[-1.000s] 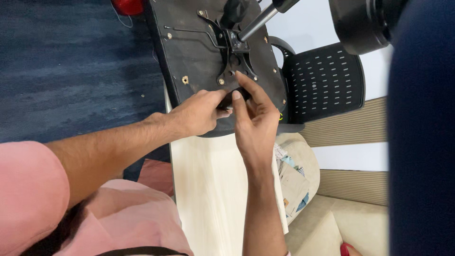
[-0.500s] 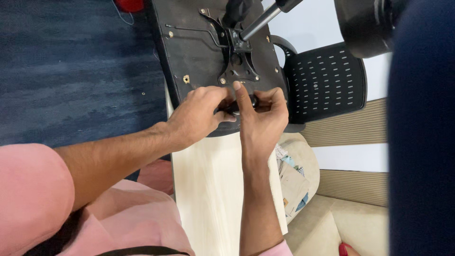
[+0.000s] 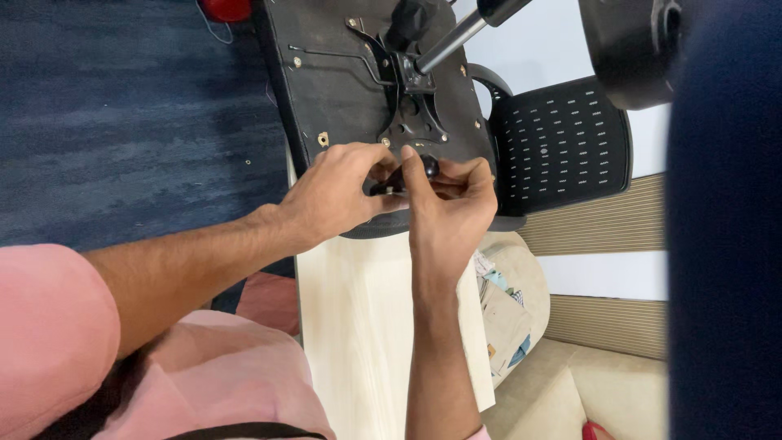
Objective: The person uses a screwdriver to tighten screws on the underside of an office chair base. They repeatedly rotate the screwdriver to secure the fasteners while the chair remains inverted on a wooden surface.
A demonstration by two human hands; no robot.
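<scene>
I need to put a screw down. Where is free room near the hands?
Bare pale board lies below both hands, between the forearms. The seat underside is bare left of the metal bracket. It is crowded at the black knob, where left hand and right hand meet.

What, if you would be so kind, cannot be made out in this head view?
- Black knob: its lower part sits hidden between the left hand and right hand.
- Chair seat: top cut off by the frame edge.
- Chair wheel: blurred, partly behind a dark blue shape.
</scene>
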